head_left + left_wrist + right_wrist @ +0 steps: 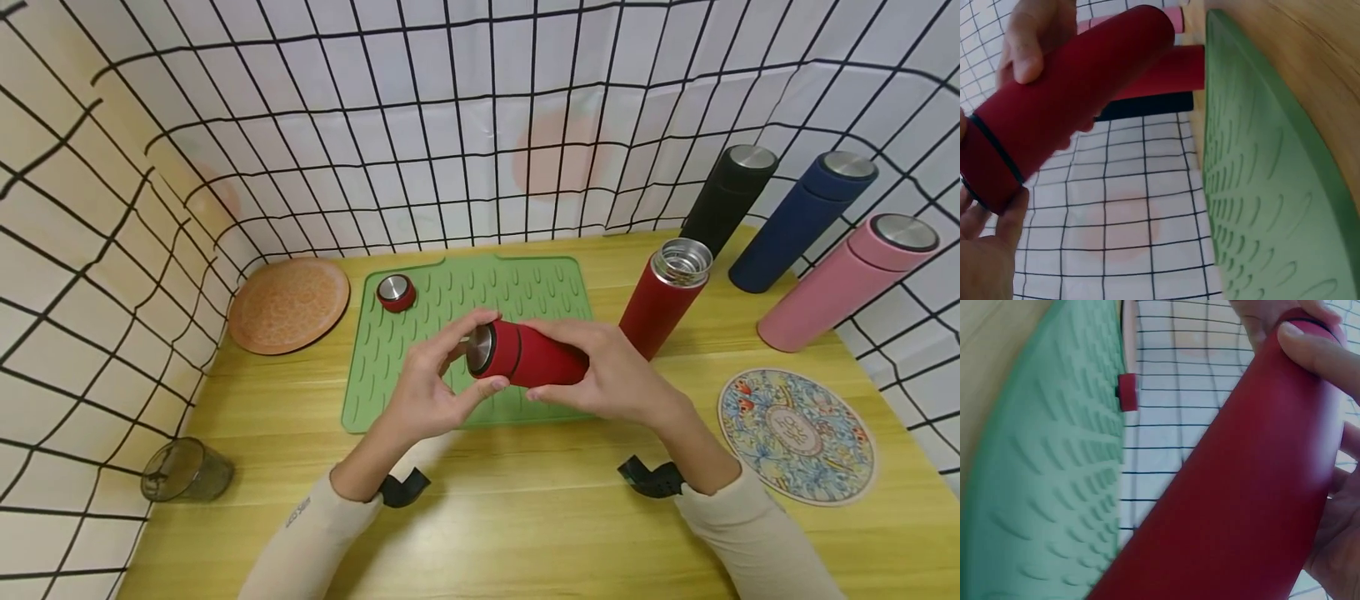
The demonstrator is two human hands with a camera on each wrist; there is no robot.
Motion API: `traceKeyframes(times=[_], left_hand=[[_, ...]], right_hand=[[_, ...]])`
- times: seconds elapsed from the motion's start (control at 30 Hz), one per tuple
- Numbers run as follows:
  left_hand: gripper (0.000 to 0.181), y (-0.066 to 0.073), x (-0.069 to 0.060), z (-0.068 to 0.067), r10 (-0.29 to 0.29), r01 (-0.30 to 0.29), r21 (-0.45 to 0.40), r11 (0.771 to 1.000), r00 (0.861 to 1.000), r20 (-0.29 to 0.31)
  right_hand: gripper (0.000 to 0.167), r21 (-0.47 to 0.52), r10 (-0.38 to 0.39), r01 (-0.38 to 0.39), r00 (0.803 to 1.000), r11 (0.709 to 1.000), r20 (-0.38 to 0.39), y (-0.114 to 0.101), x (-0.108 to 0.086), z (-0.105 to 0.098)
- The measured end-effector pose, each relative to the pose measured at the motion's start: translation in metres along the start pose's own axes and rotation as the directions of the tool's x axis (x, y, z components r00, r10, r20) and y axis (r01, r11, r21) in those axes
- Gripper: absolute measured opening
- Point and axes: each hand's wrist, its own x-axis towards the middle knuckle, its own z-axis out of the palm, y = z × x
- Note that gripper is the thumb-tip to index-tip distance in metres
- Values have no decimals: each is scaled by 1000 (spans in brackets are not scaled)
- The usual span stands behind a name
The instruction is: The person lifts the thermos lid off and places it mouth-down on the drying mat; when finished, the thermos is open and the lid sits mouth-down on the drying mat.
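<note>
Over the green drying mat [465, 292], a red thermos [553, 357] is held tilted, its steel-topped cap [506, 350] toward the left. My left hand [431, 387] pinches the cap between thumb and fingers. Around the body, my right hand [618, 371] grips with the thumb on the near side. The cap sits on the thermos with a dark ring at the joint; whether it is loose cannot be told. A second red thermos [658, 304] stands uncapped at the right, its steel mouth showing. On the mat's far left corner lies a loose red cap [396, 293].
Black [727, 200], blue [802, 221] and pink [843, 283] thermoses stand capped at the right. A patterned round mat [797, 437] lies in front of them. At the left are an orange round plate [288, 304] and a glass [187, 471]. Gridded curtain [420, 125] surrounds the table.
</note>
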Motion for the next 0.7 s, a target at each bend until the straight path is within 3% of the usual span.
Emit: traceKeyframes(times=[0.27, 0.57, 0.7], left_hand=[[67, 1, 6, -2, 129, -124, 95, 988, 990, -52], [57, 0, 5, 4, 197, -171, 170, 971, 968, -155], [53, -1, 4, 9, 198, -162, 182, 970, 959, -203]], right_hand=[[73, 79, -33, 29, 998, 996, 47, -5, -1, -8], [71, 139, -47, 38, 997, 990, 64, -11, 1, 5], [69, 107, -30, 27, 999, 994, 31, -12, 2, 15]])
